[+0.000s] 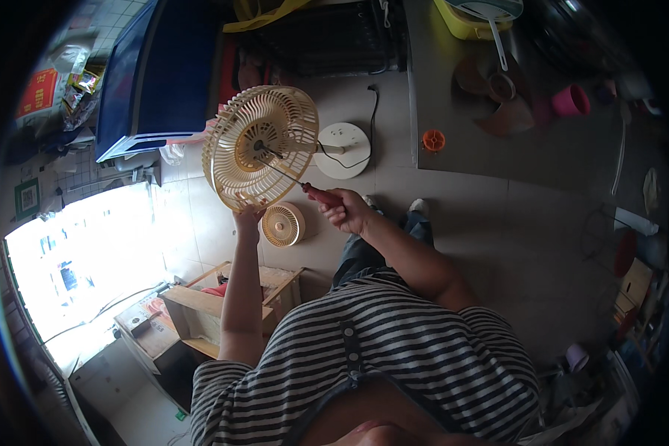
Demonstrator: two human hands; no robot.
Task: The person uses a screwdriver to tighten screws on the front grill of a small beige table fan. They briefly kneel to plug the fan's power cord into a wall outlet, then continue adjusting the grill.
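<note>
In front of me stands a fan with a cream plastic slatted grille (226, 148), tilted, and a dark shaft (268, 149) juts from its hub. My left hand (249, 214) grips the grille's near rim. A screwdriver with a red handle (322, 195) is in my right hand (347, 212); its long blade reaches toward the hub, and whether the tip touches a screw is too small to tell. Beyond the grille, the fan's round white base (345, 136) rests on the floor with a black cord (374, 117) beside it.
On the metal table (437, 95) at the right lie brown translucent fan blades (504, 120), an orange slotted knob (434, 140) and a pink cup (571, 100). A round cream slatted object (282, 224) is on the floor. Wooden furniture (195, 312) stands left; a blue cabinet (173, 67) is farther off.
</note>
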